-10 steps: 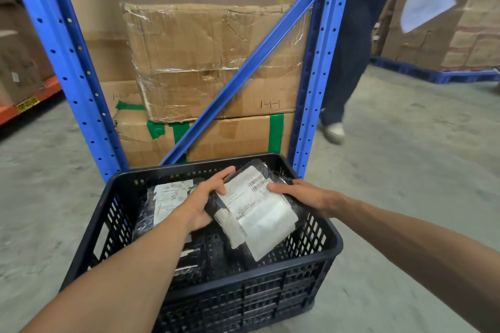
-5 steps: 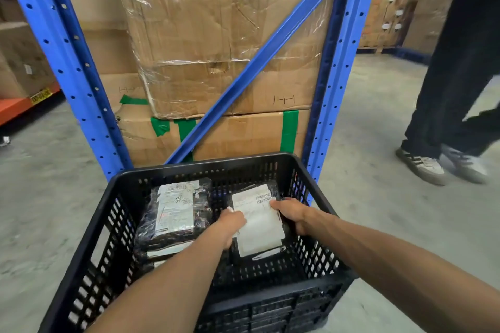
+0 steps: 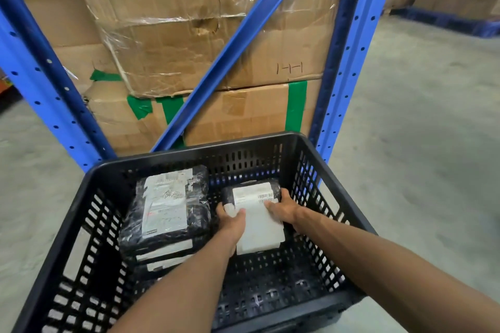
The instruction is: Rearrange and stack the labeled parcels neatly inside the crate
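Observation:
A black slotted plastic crate (image 3: 194, 153) stands on the floor in front of me. On its left side lies a stack of black-wrapped parcels (image 3: 167, 211) with white labels, the top label facing up. On the right side a smaller black parcel with a large white label (image 3: 259, 224) lies flat low in the crate. My left hand (image 3: 232, 222) grips its left edge and my right hand (image 3: 281, 208) grips its right edge. The parcels lower in the left stack show only their edges.
Blue metal racking (image 3: 343, 67) with a diagonal brace stands right behind the crate, holding taped, film-wrapped cardboard cartons (image 3: 205, 43). Grey concrete floor (image 3: 411, 143) stretches to the right, with more cartons on a blue pallet (image 3: 446, 24) at the far right.
Both hands have lowered the labeled parcel from above the rim onto the right side of the crate. A person who walked past on the right has left the view.

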`<state>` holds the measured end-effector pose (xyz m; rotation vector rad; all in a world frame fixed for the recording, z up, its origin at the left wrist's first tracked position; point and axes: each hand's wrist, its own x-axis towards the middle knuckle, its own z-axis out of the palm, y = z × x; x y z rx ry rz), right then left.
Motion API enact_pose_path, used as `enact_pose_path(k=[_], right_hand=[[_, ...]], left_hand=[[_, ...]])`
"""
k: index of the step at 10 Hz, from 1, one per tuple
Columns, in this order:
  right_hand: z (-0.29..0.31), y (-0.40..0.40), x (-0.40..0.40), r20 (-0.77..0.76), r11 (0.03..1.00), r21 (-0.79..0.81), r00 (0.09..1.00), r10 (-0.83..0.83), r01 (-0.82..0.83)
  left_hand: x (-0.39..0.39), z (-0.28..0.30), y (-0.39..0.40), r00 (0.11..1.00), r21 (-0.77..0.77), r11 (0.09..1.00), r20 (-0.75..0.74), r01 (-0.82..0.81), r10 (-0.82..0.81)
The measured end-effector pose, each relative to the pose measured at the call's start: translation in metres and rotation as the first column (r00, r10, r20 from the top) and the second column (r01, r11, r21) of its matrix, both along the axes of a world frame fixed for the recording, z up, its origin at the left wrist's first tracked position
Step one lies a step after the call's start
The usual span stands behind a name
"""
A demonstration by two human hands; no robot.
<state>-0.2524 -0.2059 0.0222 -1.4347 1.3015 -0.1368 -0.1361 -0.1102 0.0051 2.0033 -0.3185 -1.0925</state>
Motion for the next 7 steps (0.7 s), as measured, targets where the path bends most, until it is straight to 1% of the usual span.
enact_pose_path(k=[1, 2, 3, 4, 5, 6, 7], right_hand=[[0.002, 0.001, -0.004, -0.033, 0.999, -0.036, 0.999, 0.022, -0.023], [0.006, 0.008, -0.007, -0.101, 0.997, -0.039, 0.993, 0.061, -0.066], [0.008, 0.013, -0.008, -0.129, 0.995, -0.041, 0.988, 0.089, -0.095], [0.012, 0.015, -0.004, -0.119, 0.995, -0.044, 0.989, 0.085, -0.09], [0.017, 0.016, -0.001, -0.108, 0.995, -0.013, 0.99, 0.092, -0.094], [0.034, 0.017, 0.002, -0.161, 0.99, -0.034, 0.978, 0.131, -0.138], [0.057, 0.017, 0.003, -0.103, 0.986, -0.125, 0.99, 0.099, -0.111]], left_hand=[[0.003, -0.007, 0.003, 0.999, 0.02, 1.0, 0.029, 0.023, -0.024], [0.0, -0.009, 0.012, 0.998, 0.11, 0.993, 0.033, 0.05, -0.054], [0.0, -0.004, 0.013, 0.993, 0.133, 0.985, 0.02, 0.113, -0.117], [0.0, 0.009, 0.009, 0.989, 0.162, 0.976, -0.007, 0.148, -0.149], [0.002, 0.018, 0.009, 0.986, 0.158, 0.974, -0.062, 0.163, -0.155], [0.0, 0.051, 0.008, 0.969, 0.183, 0.952, -0.011, 0.246, -0.248], [0.002, 0.071, 0.01, 0.946, 0.041, 0.946, -0.067, 0.322, -0.319]])
